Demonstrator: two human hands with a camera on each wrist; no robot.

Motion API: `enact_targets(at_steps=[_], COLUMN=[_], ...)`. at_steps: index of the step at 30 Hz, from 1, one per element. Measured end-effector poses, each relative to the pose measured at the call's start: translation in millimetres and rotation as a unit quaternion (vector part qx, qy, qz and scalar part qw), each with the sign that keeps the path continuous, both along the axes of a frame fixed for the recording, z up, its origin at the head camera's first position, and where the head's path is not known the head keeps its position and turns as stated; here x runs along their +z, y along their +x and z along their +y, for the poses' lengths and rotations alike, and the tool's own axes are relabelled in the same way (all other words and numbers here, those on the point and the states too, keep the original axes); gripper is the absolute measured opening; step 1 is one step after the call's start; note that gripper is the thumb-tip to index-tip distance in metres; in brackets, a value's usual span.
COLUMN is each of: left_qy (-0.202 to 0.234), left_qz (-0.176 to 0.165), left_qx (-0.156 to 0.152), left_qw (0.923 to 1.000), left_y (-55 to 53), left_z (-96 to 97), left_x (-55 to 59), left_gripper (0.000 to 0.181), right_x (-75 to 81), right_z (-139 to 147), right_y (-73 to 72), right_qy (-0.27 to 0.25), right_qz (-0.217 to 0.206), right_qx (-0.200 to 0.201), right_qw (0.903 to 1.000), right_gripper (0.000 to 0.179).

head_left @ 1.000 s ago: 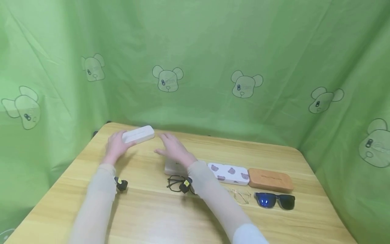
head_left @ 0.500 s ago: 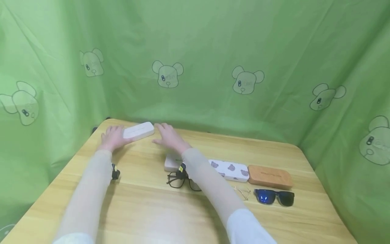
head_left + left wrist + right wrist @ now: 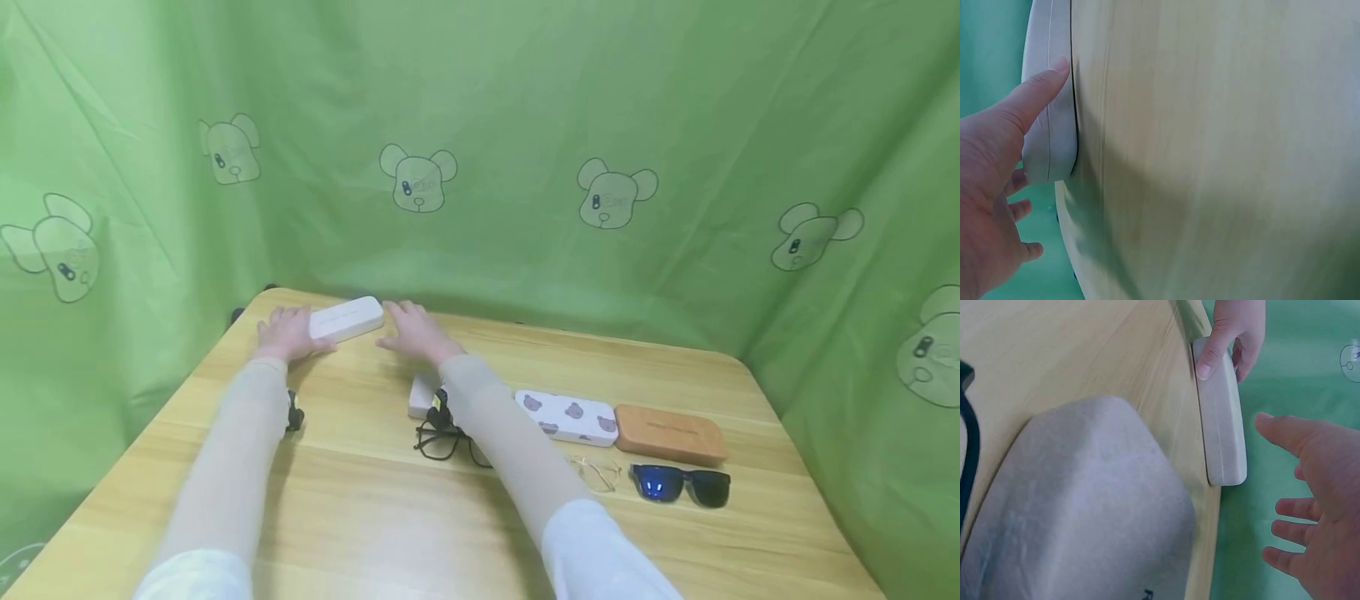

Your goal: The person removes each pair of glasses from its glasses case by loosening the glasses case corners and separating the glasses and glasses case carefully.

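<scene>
A white glasses case (image 3: 347, 320) sits at the table's back left, its lid down. My left hand (image 3: 288, 333) holds it by the left end. In the left wrist view the thumb (image 3: 1041, 90) lies along the front side of the case (image 3: 1038, 150), while a forefinger is partly hidden behind it; the other fingers stand off. My right hand (image 3: 418, 335) is beside the case's right end, fingers spread and holding nothing. In the right wrist view a gap shows between that hand (image 3: 1329, 506) and the case (image 3: 1222, 431).
Under my right forearm lie a pale glasses case (image 3: 422, 396) and black-framed glasses (image 3: 438, 443), both partly covered. Farther right are a bear-print case (image 3: 566, 418), an orange-brown case (image 3: 670, 434), thin-framed glasses (image 3: 598, 475) and dark sunglasses (image 3: 681, 486). A green curtain (image 3: 510, 275) hangs behind the table.
Both arms have reached a little farther forward. My right hand has come closer to the case's right end, and the left hand's fingers look more spread. The head view has tilted slightly.
</scene>
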State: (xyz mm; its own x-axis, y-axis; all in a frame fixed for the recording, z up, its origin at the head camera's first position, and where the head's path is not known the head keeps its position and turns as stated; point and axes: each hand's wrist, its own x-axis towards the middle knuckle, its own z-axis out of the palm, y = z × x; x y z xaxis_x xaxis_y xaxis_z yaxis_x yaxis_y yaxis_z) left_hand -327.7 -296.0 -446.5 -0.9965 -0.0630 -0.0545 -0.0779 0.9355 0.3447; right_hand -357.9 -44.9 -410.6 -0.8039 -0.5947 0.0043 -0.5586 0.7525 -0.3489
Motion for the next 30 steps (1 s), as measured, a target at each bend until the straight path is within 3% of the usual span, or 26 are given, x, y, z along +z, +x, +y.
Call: enact_targets(at_steps=[9,22,30], left_qy=[0.006,-0.026,-0.036], left_qz=[0.0,0.02,0.047], left_qx=[0.002,-0.006,-0.008], left_qw=[1.0,0.9994,0.9982], left_y=[-10.9,-8.4,0.4], left_z=[-1.8,4.6,1.0], left_x=[-12.0,-7.5,-7.7], left_gripper=[0.092,0.089,0.089], right_x=[-6.4,-14.1,-15.7], right_z=[-7,-9,-8], right_y=[-4.3,-7.8,-3.8], right_qy=[0.012,0.021,0.014], right_qz=[0.004,0.007,0.008], right_qx=[-0.006,-0.004,0.007], right_qw=[0.9999,0.9997,0.9998], right_gripper=[0.079,0.079,0.08])
